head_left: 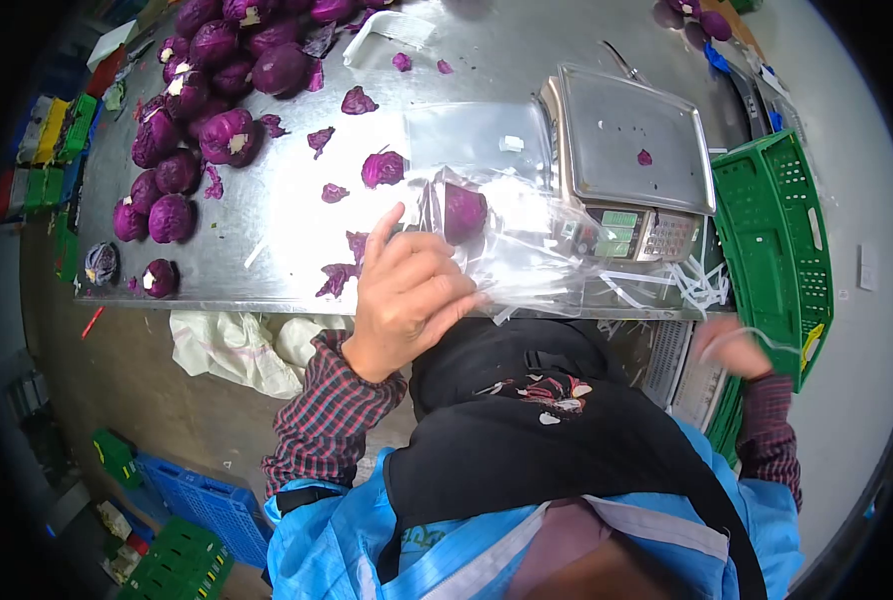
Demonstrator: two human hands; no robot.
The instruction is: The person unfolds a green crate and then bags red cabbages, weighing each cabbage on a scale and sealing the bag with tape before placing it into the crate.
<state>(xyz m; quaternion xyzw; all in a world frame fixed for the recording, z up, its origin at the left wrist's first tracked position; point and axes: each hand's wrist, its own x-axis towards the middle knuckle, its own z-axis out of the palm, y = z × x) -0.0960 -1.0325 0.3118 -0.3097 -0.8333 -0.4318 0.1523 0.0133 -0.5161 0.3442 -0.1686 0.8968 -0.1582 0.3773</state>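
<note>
My left hand [412,295] is at the table's front edge, with thumb and fingertips pinched on the edge of a clear plastic bag [527,235] and the index finger raised. Inside the bag lies a red cabbage [465,213], just beyond my fingers. My right hand [732,347] is off to the right, beside the green crate, blurred by motion, with a thin white strip [772,342] at its fingers. Between the hands, a pile of white strips [702,285] lies at the table's edge, below the scale [635,135].
Many red cabbages [229,135] are heaped at the back left of the metal table [287,230]. Loose purple leaves [383,169] lie beside them. A green crate [767,240] stands at the right. A white sack [232,348] hangs below the table's front edge.
</note>
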